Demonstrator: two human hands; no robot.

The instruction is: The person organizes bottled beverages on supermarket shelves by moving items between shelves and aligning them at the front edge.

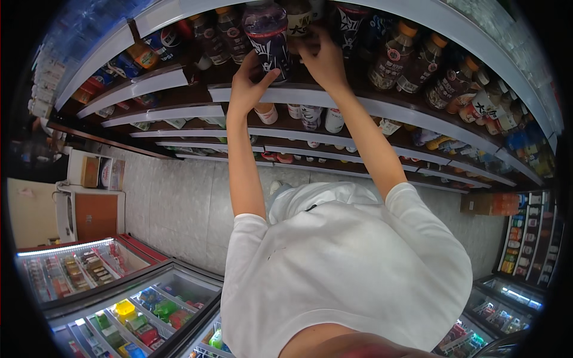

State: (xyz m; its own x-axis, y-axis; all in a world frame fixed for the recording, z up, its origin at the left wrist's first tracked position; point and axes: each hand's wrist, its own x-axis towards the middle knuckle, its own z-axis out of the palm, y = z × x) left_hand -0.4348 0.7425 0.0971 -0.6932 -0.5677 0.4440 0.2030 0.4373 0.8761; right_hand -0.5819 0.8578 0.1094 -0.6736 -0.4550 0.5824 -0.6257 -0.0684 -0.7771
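Observation:
A dark purple drink bottle [267, 42] with a red band stands near the front edge of a dark brown shelf [358, 74]. My left hand [250, 83] wraps its lower part, the thumb across the front and the fingers at its left side. Just behind and to the right is a darker bottle with a cream label [299, 24]. My right hand [323, 58] reaches in over the shelf, its fingertips at that bottle's right side; whether they grip it is hidden. Another purple bottle [350, 24] stands to the right of my right hand.
Brown bottles with orange caps [394, 51] stand along the shelf to the right. A white shelf lip [313, 96] runs under my forearms, above lower shelves of drinks. Behind me are glass-topped freezers [134, 308]. Cardboard boxes [488, 204] sit on the floor at right.

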